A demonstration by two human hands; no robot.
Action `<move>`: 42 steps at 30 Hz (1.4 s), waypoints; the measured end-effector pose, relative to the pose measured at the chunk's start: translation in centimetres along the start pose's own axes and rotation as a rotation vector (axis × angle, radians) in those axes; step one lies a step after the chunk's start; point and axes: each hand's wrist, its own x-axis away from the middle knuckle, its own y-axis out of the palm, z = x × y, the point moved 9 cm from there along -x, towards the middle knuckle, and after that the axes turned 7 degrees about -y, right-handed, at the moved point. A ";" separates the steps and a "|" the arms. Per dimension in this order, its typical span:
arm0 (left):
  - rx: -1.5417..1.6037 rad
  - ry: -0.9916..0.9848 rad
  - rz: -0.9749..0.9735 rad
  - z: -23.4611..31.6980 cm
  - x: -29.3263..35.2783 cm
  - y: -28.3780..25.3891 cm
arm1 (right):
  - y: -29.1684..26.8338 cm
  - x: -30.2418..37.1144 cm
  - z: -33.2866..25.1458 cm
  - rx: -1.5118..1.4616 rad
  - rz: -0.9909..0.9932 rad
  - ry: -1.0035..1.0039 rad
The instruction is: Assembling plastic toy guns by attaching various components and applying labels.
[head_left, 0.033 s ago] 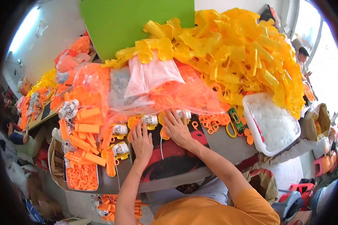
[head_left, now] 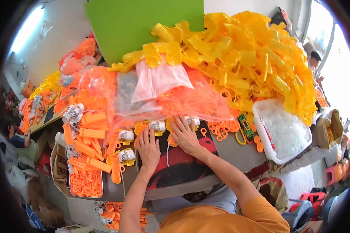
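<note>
My left hand [head_left: 148,151] lies with its fingers stretched forward over an orange piece in a yellow plastic shell. Right beside those fingertips is a white-and-silver mechanism [head_left: 157,126] seated in the shell. My right hand [head_left: 185,136] is spread flat, its fingers over another orange-and-yellow shell [head_left: 168,125], with a second white mechanism [head_left: 192,121] at its fingertips. Neither hand visibly grips anything; the undersides of the fingers are hidden. Left of my left hand are two similar assemblies, one mechanism [head_left: 126,135] above the other mechanism [head_left: 126,155]. A thin white cord [head_left: 167,155] hangs between my hands.
Yellow plastic shells [head_left: 245,58] are heaped at the back right. A white basket [head_left: 278,159] of translucent round pieces, scissors [head_left: 240,138] and orange rings [head_left: 221,131] sit to the right. Orange blocks [head_left: 91,133] and a tray [head_left: 102,186] of small orange parts lie left.
</note>
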 end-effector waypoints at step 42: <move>0.242 -0.103 0.902 -14.1 -3.1 -22.8 | -5.6 5.8 -2.6 -0.851 -0.198 0.378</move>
